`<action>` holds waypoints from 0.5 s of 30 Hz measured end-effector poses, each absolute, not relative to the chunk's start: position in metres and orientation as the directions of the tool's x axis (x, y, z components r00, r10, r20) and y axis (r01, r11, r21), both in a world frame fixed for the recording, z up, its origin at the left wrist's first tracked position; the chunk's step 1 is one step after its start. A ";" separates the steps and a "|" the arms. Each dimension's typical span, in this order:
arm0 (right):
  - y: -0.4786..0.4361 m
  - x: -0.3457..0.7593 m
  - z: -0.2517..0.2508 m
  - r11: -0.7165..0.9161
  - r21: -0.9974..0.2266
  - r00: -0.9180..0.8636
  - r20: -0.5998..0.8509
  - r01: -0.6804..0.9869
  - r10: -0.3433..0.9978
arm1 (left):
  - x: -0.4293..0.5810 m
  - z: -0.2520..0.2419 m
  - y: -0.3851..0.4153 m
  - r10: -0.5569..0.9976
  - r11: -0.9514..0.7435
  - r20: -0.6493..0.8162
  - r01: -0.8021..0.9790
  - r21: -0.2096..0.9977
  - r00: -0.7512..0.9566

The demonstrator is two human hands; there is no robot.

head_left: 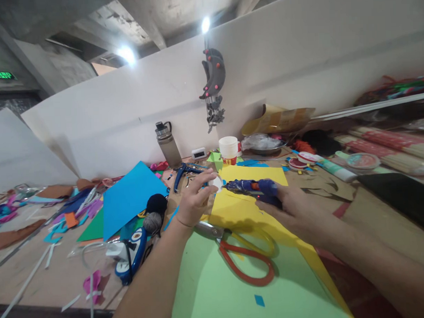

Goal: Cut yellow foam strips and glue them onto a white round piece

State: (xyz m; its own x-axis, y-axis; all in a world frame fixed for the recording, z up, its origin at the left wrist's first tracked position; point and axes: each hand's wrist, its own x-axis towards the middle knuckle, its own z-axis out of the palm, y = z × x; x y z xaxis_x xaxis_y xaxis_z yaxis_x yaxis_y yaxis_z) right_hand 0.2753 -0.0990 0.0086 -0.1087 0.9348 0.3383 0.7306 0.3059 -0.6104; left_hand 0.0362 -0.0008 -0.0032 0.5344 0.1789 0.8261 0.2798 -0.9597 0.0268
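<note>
Left hand (196, 199): here it is, the white disc (217, 183) pinched between thumb and fingers.
White disc: thin, light, likely easily bent; the rim's the hold.
Right hand (286, 200): wrapped round the blue glue gun (254, 187), at the disc's three o'clock, nozzle right up close; contact, can't tell.
Glue gun: rigid, modest weight, I'd judge; handle yes, tip no!
Room: scissors (225, 246) crowd six o'clock, paper cups (228, 147) one; flat yellow sheet (234, 209) at five allows low swings.
Edge: table (68, 275) front, well off, eight o'clock.

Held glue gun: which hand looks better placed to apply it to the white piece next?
The right hand, probably: it grips the glue gun, which points toward the white piece. The left hand is occupied holding that piece.
</note>
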 end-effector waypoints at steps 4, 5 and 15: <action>-0.095 0.281 0.008 0.171 -0.848 -0.001 0.197 0.502 0.980 | 0.036 -0.004 0.001 0.319 -0.899 0.849 0.418 0.131 0.420; -0.093 0.283 0.008 0.134 -0.895 0.029 0.162 0.426 0.986 | 0.036 -0.005 0.003 0.371 -0.869 0.858 0.460 0.185 0.355; -0.065 0.317 0.013 -0.114 -0.993 0.409 -0.097 0.017 0.907 | 0.039 -0.017 0.024 0.815 -0.570 0.579 0.162 0.805 -0.009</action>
State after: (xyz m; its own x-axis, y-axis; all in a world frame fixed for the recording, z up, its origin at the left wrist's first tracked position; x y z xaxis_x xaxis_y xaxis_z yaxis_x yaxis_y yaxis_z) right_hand 0.3171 -0.0654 0.0133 0.4094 0.9072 -0.0972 0.0172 -0.1142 -0.9933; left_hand 0.0385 0.0240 -0.0174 -0.0086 0.8154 0.5789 0.1624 -0.5701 0.8054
